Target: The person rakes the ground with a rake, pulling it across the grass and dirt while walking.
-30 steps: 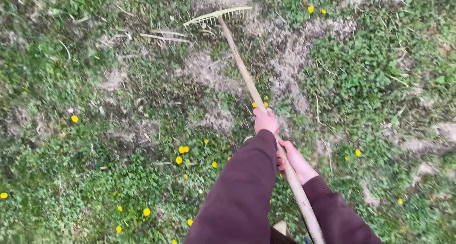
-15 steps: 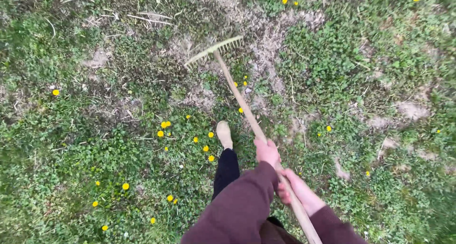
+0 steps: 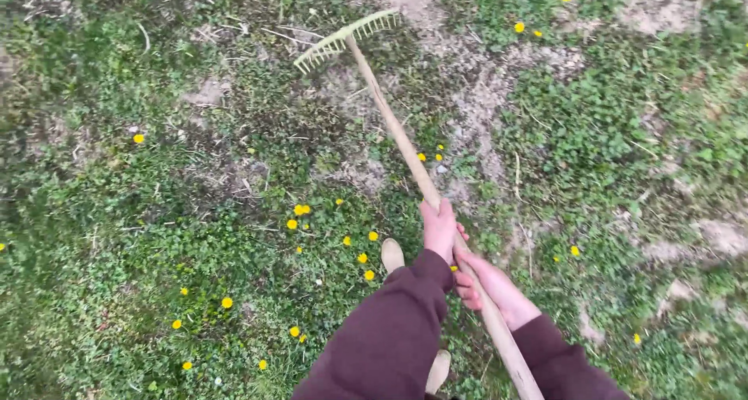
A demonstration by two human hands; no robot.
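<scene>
- The left hand (image 3: 439,227) is wrapped round the rake handle (image 3: 405,147), its grip closed on the wood; it sits further along the shaft, toward the head
- The right hand (image 3: 491,283) holds the same handle just behind the left, fingers curled over the shaft, grip closed on it; the two hands are almost touching
- Both arms wear dark maroon sleeves (image 3: 389,334)
- The rake head (image 3: 343,38), pale with a row of teeth, lies far out ahead at the top of the view; whether its teeth touch the soil I cannot tell, though it seems low to the ground
- Beneath it is patchy grass (image 3: 117,236) with bare earth (image 3: 475,96); small yellow flowers (image 3: 297,210) dot the turf left of the handle
- A light shoe (image 3: 392,253) shows just beside the left sleeve
</scene>
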